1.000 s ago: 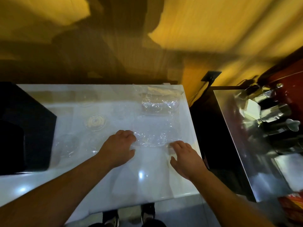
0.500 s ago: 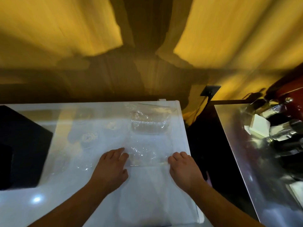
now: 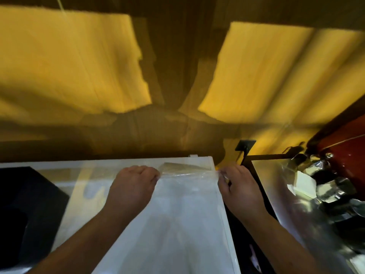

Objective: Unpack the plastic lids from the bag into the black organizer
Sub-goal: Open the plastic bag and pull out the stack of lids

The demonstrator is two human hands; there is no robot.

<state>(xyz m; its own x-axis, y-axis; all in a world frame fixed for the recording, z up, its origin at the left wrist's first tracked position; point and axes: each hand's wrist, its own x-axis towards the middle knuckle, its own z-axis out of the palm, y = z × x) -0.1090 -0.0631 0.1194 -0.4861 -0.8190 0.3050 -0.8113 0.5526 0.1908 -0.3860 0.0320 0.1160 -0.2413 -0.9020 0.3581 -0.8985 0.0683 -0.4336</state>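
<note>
Both hands, left hand (image 3: 134, 186) and right hand (image 3: 240, 191), have fingers closed on the bag (image 3: 187, 198)'s top corners. Stretched taut above the desk (image 3: 94, 186), likely to open or empty it.

The bench (image 3: 94, 186) runs across the lower part of the view, its far edge against the wall (image 3: 177, 125). The organizer (image 3: 25, 210) sits on the bench at the far left. The bag (image 3: 185, 204) hangs between the two hands, over the bench's right end. The left hand (image 3: 134, 186) holds the bag's upper left corner, the right hand (image 3: 239, 188) its upper right corner, just past the bench's right edge. Right of the bench, across a gap, stands a metal counter (image 3: 280, 196) with a machine (image 3: 335, 175) on it at the far right.
</note>
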